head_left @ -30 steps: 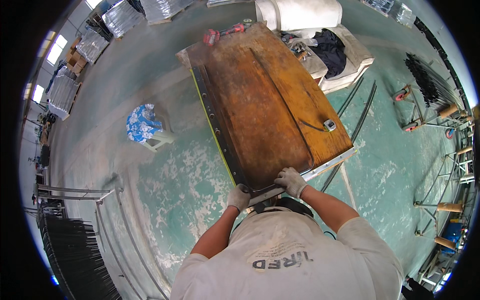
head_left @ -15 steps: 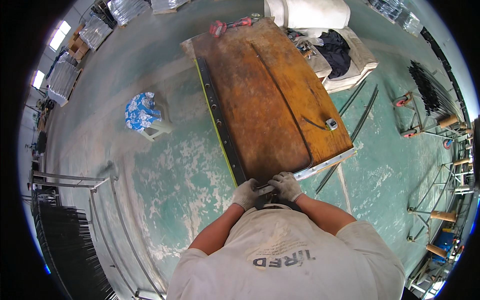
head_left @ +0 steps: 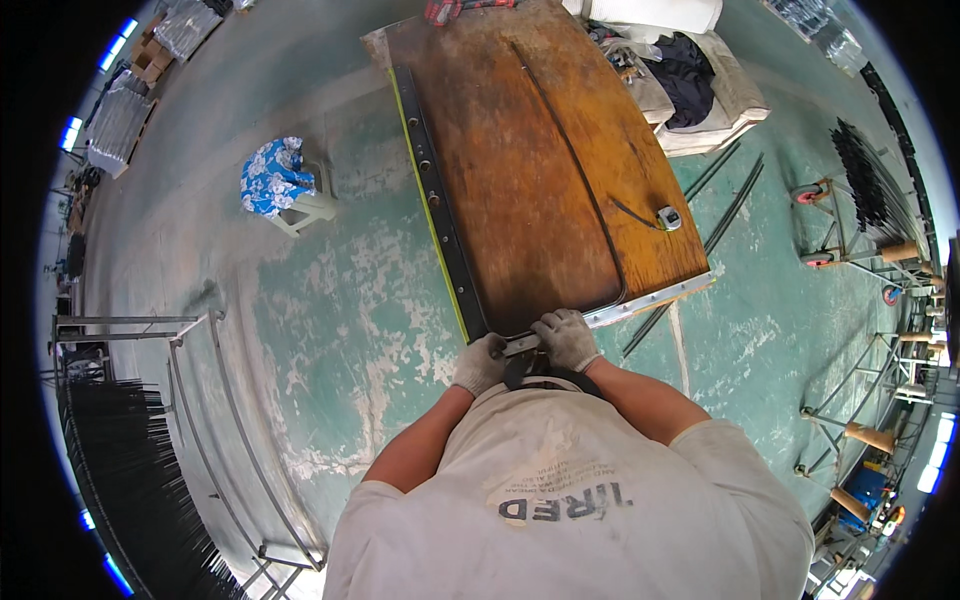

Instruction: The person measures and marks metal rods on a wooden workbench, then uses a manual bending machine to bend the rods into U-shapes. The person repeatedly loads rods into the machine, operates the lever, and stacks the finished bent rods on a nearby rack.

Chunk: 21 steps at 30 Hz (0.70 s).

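Observation:
At the near end of a rust-brown tabletop [head_left: 500, 180], my gloved left hand [head_left: 480, 364] has its fingers curled by the corner, around a thin black rod [head_left: 580, 165]. My right hand [head_left: 567, 340], also gloved, is closed on the same rod a little to the right. Fingertips of both are partly hidden. The rod runs down the tabletop, bends near the front right and follows the near edge to my hands. A pale metal rail [head_left: 650, 302] lines that edge; a short piece of it shows between my hands.
A black strip with holes [head_left: 437, 200] edges the table's left side. A tape measure [head_left: 668, 218] lies at the right, a red power tool [head_left: 445, 10] at the far end. Left stands a stool [head_left: 305, 210] with a blue flowered cloth. Black rods [head_left: 735, 205] lie on the floor, right.
My view has tilted, so the table sits higher in the picture. My left hand has shifted slightly left, away from the right hand, and more of the rail shows between them.

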Motion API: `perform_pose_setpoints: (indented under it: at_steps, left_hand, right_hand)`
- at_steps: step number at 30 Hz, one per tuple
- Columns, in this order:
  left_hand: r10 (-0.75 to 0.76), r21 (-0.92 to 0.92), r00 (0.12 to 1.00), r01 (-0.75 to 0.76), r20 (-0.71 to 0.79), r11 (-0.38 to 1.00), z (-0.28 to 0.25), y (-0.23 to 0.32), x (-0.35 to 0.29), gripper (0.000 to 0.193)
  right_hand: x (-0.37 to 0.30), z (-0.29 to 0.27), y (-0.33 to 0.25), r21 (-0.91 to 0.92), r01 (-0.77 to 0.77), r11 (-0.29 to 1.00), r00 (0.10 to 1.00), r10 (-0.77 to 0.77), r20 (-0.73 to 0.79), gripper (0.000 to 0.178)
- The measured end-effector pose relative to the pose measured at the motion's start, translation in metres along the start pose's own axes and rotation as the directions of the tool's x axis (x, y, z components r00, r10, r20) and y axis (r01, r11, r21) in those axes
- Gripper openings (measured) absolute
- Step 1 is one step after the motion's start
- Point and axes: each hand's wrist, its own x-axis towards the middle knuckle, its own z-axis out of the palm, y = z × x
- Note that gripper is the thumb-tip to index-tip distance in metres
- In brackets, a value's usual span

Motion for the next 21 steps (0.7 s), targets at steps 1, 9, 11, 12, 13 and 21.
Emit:
perform_pose_setpoints:
  at_steps: [1,9,11,12,13,21]
  left_hand:
    - [-0.023,-0.011,1.0,0.023,-0.008,1.0,0.002,-0.002,-0.003,0.026]
    - [-0.119,-0.137,0.99,0.108,-0.078,0.985,0.008,-0.024,-0.023,0.026]
    - [-0.122,-0.142,0.987,0.106,-0.108,0.984,0.013,-0.031,-0.024,0.024]
    - [-0.121,-0.118,0.986,0.107,-0.116,0.987,0.014,-0.031,-0.023,0.023]
    - [-0.119,-0.094,0.985,0.108,-0.124,0.99,0.015,-0.03,-0.021,0.021]
    - [-0.138,-0.221,0.986,0.114,-0.095,0.969,-0.014,-0.013,-0.013,0.022]
  right_hand:
    - [-0.001,-0.001,0.002,0.019,0.006,1.0,1.0,-0.006,-0.001,0.036]
    - [0.015,-0.068,0.041,-0.065,-0.696,0.715,0.702,0.658,-0.271,0.029]
    - [0.011,-0.059,0.076,-0.019,-0.782,0.623,0.606,0.753,-0.257,0.032]
    - [0.016,-0.061,0.089,-0.022,-0.792,0.61,0.606,0.782,-0.144,0.034]
    - [0.02,-0.062,0.101,-0.025,-0.802,0.597,0.598,0.801,-0.028,0.036]
    - [0.032,-0.073,0.115,0.048,-0.91,0.411,0.409,0.911,-0.053,0.041]
